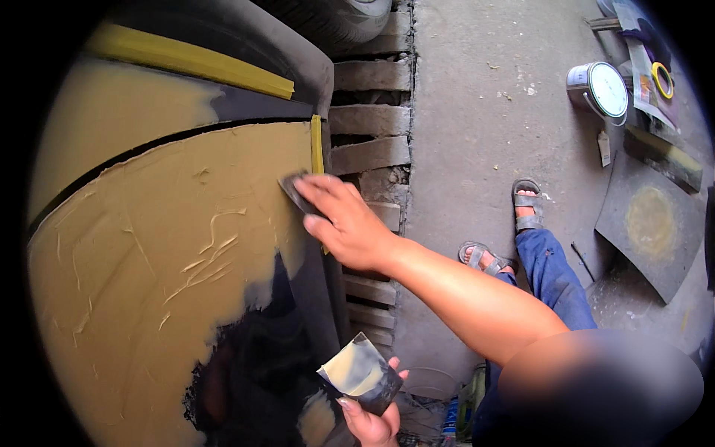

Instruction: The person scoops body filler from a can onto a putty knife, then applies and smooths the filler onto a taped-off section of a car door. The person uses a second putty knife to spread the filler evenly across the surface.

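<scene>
My right hand (344, 222) reaches in from the right, its fingers closed on a dark, flat putty spreader (296, 195). The spreader touches the right edge of a dark vehicle body panel (257, 350), and this hand is slightly blurred. Tan putty (149, 246) coats most of the panel, with ridges and streaks. Low in the view, my left hand (376, 421) holds a small, dark square plate (363, 374) smeared with pale putty. Yellow masking tape (316, 145) borders the panel close to the spreader; a longer yellow strip (194, 61) lies above the curved gap.
A tyre (335, 22) is at the top. Slats (371, 119) run along the floor beside the panel. On the right are a lidded can (598, 91), a tube (603, 149), a tape roll (662, 80) and a curved dark sheet (648, 223). My sandalled feet (528, 203) stand on concrete.
</scene>
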Available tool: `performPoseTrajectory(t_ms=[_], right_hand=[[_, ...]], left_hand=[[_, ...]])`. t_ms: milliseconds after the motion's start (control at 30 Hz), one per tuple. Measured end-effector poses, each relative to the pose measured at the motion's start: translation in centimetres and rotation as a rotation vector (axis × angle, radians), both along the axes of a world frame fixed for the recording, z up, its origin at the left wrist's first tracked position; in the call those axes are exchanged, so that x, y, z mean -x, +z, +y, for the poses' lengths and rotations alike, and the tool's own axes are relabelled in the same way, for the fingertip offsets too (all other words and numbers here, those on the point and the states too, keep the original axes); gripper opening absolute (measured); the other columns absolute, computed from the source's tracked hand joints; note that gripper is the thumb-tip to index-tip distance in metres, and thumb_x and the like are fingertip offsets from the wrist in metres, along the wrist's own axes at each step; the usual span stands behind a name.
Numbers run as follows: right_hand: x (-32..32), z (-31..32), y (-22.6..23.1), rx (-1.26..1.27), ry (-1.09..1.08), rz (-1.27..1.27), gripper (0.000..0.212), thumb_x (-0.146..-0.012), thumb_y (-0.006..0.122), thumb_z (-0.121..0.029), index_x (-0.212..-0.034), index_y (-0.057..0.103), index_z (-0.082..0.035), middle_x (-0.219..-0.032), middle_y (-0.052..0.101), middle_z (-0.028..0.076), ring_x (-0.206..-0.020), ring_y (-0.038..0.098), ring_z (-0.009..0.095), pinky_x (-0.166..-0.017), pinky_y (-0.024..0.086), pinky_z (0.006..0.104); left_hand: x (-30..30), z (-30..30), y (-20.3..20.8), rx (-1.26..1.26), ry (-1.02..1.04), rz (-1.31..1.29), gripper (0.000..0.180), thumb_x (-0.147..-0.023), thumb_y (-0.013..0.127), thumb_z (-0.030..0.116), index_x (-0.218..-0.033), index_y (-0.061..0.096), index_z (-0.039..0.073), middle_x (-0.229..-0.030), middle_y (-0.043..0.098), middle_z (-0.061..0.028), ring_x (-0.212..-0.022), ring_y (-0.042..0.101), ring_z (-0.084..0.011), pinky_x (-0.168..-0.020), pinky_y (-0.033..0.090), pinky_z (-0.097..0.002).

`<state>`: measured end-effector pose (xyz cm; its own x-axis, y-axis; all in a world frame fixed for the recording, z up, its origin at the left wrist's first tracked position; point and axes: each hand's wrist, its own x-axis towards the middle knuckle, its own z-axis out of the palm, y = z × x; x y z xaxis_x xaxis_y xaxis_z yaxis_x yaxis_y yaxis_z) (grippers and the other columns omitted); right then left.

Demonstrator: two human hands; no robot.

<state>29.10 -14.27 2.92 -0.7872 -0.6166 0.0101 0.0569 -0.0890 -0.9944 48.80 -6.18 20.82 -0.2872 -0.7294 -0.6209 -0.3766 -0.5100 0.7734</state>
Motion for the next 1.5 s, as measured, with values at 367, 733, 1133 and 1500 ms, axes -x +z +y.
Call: performPoseTrajectory(t_ms=[367, 733, 1133, 1500], right_hand=[[2.7, -2.5, -1.8, -0.006, -0.163, -0.031, 0.051, -0.090, 0.051, -0.023, -0.136, 0.044, -0.002, -0.137, 0.042, 0.020, -0.123, 0.041, 0.040, -0.106, 0.033, 0.0436], [3.6, -3.1, -1.8, 0.018, -0.174, -0.022, 0.050, -0.090, 0.053, -0.021, -0.135, 0.045, -0.002, -0.137, 0.041, 0.021, -0.123, 0.041, 0.039, -0.105, 0.034, 0.0428], [3.4, -2.5, -1.2, -0.001, -0.167, -0.064, 0.050, -0.090, 0.052, -0.023, -0.133, 0.046, 0.001, -0.136, 0.043, 0.021, -0.121, 0.043, 0.039, -0.104, 0.034, 0.0417], [-4.4, 2.3, -0.9, 0.063, 0.117, -0.103, 0.054, -0.089, 0.054, -0.023, -0.137, 0.043, -0.002, -0.137, 0.044, 0.020, -0.127, 0.041, 0.035, -0.108, 0.031, 0.0437]], left_hand=[[0.1, -0.1, -0.4, -0.013, -0.001, -0.007, 0.070, -0.092, 0.041, 0.062, -0.142, 0.036, 0.014, -0.134, 0.051, -0.0127, -0.107, 0.059, -0.0419, -0.079, 0.053, -0.0558], [-0.1, -0.3, -0.1, -0.006, 0.008, -0.017, 0.070, -0.092, 0.040, 0.062, -0.142, 0.035, 0.014, -0.133, 0.051, -0.0125, -0.108, 0.058, -0.0420, -0.079, 0.053, -0.0554], [-0.6, -1.0, -0.1, -0.019, 0.019, -0.011, 0.071, -0.092, 0.039, 0.063, -0.143, 0.034, 0.014, -0.135, 0.051, -0.0124, -0.109, 0.058, -0.0423, -0.080, 0.053, -0.0558], [-0.7, -0.9, 0.4, -0.035, 0.056, 0.011, 0.072, -0.092, 0.039, 0.064, -0.144, 0.033, 0.015, -0.136, 0.049, -0.0114, -0.109, 0.057, -0.0424, -0.080, 0.051, -0.0565]])
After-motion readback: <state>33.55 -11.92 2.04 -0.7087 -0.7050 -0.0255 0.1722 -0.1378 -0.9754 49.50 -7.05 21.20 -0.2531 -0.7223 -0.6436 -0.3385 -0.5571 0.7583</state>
